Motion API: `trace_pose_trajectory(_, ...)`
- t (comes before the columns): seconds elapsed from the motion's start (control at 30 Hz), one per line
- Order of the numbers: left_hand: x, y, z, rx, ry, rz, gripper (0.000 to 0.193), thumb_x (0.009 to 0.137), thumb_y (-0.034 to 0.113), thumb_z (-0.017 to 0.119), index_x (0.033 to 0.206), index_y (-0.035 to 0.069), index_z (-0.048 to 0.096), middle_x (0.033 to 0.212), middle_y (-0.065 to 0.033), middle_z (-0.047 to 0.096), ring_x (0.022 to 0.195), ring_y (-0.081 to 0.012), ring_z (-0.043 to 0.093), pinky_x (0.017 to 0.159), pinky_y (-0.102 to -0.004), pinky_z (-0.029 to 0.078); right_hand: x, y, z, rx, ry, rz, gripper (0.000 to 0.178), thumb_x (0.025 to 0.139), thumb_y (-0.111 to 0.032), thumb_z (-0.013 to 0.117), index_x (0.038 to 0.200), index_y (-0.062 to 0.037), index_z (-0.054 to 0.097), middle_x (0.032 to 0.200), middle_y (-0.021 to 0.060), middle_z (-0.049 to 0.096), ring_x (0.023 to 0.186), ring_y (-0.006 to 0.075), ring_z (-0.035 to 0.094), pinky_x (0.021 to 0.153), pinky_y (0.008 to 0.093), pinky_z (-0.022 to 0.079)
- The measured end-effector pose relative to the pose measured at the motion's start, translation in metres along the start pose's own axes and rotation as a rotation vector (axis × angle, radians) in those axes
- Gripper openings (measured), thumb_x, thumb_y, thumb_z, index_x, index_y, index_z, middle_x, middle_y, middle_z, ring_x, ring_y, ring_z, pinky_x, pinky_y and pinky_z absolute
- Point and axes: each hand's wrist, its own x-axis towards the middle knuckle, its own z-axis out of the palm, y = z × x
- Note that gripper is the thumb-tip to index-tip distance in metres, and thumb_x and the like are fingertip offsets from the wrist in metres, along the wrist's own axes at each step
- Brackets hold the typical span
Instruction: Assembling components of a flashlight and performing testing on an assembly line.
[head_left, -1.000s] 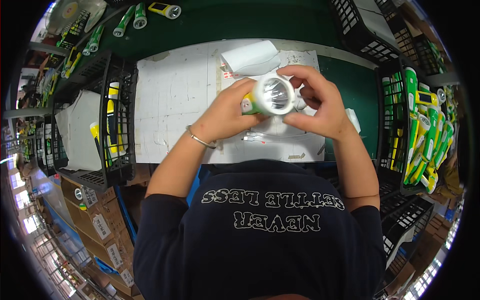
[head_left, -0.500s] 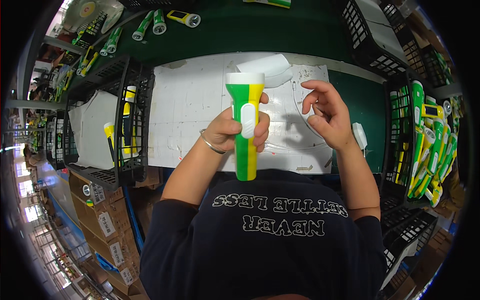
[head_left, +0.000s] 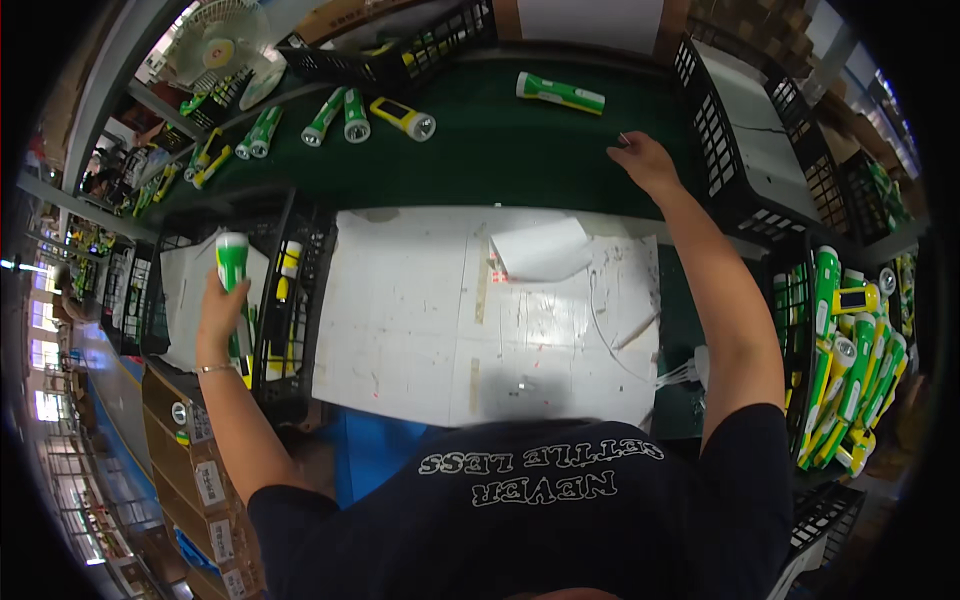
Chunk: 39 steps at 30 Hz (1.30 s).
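Note:
My left hand [head_left: 219,312] is closed around a green flashlight [head_left: 232,260] with a white head, held upright over the black crate [head_left: 305,290] at the left. Yellow-and-black flashlights [head_left: 282,289] and a white sheet [head_left: 185,298] lie in that crate. My right hand [head_left: 645,162] reaches far forward over the green work surface [head_left: 500,165], thumb and fingers slightly apart, with nothing visible held. Closest to it is a green-and-yellow flashlight [head_left: 560,93] lying on its side, not touched. Some of the right fingers are hidden behind the hand.
A white board [head_left: 400,310] before me bears a folded white sheet [head_left: 545,250] and a thin cable [head_left: 600,325]. Several flashlights [head_left: 356,116] lie at the far left. Another crate [head_left: 800,360] at the right is heaped with flashlights. An empty-looking crate [head_left: 715,130] stands far right.
My left hand has carried the flashlight from above the board to the left crate. My right hand has stretched forward toward the lying flashlight. The view has tilted farther up.

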Motion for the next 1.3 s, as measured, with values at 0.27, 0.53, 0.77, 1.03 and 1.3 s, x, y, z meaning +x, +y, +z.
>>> trace_pose_trajectory(0.27, -0.006, -0.048, 0.032, 0.256, -0.243, -0.197, 0.047, 0.081, 0.017, 0.060, 0.120, -0.003, 0.044, 0.104, -0.0264, 0.057, 0.096, -0.0435, 0.055, 0.082, -0.0436, 0.045, 0.115, 0.017, 0.044, -0.627, 0.048, 0.071, 0.073, 0.078, -0.040, 0.064, 0.138, -0.0135, 0.030, 0.130, 0.0110, 0.045, 0.115, 0.0278, 0.049, 0.090, 0.0392, 0.046)
trace_pose_trajectory(0.53, -0.018, 0.130, 0.068, -0.265, 0.241, 0.264, 0.044, 0.079, 0.002, 0.057, 0.122, 0.006, 0.048, 0.116, -0.0098, 0.051, 0.103, -0.0200, 0.050, 0.085, -0.0314, 0.044, 0.095, -0.015, 0.040, -0.864, -0.121, 0.018, 0.064, 0.071, -0.043, 0.068, 0.120, -0.0082, 0.044, 0.115, 0.0114, 0.053, 0.102, 0.0283, 0.057, 0.083, 0.0382, 0.049)
trace_pose_trajectory(0.77, -0.027, 0.260, 0.206, -1.446, -0.679, -0.220, 0.052, 0.088, 0.029, 0.058, 0.128, 0.001, 0.039, 0.126, -0.0157, 0.045, 0.110, -0.0249, 0.050, 0.090, -0.0386, 0.045, -0.023, -0.079, 0.032, -0.167, -0.200, -0.011, 0.057, 0.066, -0.048, 0.061, 0.092, 0.0024, 0.061, 0.084, 0.0197, 0.063, 0.078, 0.0322, 0.062, 0.067, 0.0360, 0.048)
trace_pose_trajectory(1.03, -0.088, 0.300, 0.244, -1.749, -1.095, -0.631, 0.051, 0.088, 0.050, 0.049, 0.099, 0.000, 0.052, 0.080, -0.0125, 0.057, 0.067, -0.0222, 0.057, 0.062, -0.0333, 0.050, -0.233, -0.094, 0.019, -0.387, -0.011, -0.491, 0.041, 0.067, -0.041, 0.071, 0.081, -0.0079, 0.052, 0.073, 0.0070, 0.054, 0.053, 0.0248, 0.057, 0.046, 0.0346, 0.046)
trace_pose_trajectory(1.3, -0.130, 0.273, 0.242, -1.703, -1.186, -0.586, 0.041, 0.092, 0.038, 0.048, 0.117, 0.006, 0.046, 0.093, -0.0100, 0.056, 0.077, -0.0175, 0.056, 0.062, -0.0312, 0.051, -0.283, -0.058, -0.002, -0.001, -0.112, -0.111, 0.032, 0.074, -0.030, 0.068, 0.077, -0.0037, 0.052, 0.070, 0.0084, 0.056, 0.059, 0.0230, 0.055, 0.054, 0.0316, 0.043)
